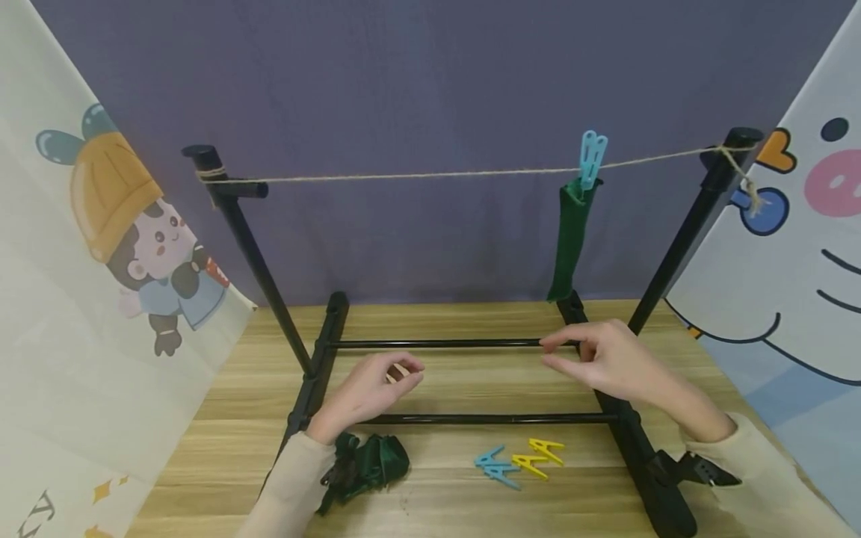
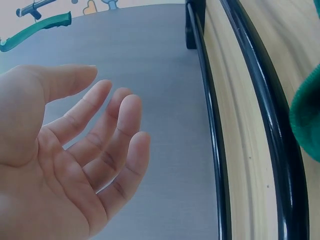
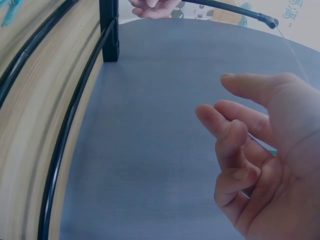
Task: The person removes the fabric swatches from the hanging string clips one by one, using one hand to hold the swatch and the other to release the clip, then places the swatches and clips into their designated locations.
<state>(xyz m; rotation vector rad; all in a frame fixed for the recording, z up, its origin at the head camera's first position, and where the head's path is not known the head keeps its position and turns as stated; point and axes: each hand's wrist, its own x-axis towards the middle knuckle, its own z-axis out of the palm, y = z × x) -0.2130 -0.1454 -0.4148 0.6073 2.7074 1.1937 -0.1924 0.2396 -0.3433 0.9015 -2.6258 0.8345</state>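
A green strip of cloth [image 1: 572, 239] hangs from a twine line [image 1: 417, 175], held by a blue clothespin [image 1: 592, 159] near the right post. My right hand [image 1: 608, 359] hovers below and beside the cloth, fingers loosely bent and nothing between them. In the right wrist view that hand [image 3: 255, 150] is bare, thumb apart from the fingertips. My left hand [image 1: 373, 392] hangs in the air over the rack's left side, above a crumpled dark green cloth [image 1: 377, 463]. The left wrist view shows its palm [image 2: 75, 150] with fingers relaxed and holding nothing.
Blue clothespins [image 1: 498, 469] and yellow clothespins [image 1: 538, 457] lie on the wooden table [image 1: 444, 508]. A black rack stands around them, with a left post [image 1: 258, 261], a right post [image 1: 686, 232] and low crossbars [image 1: 491, 418]. A purple-grey backdrop [image 1: 417, 82] rises behind.
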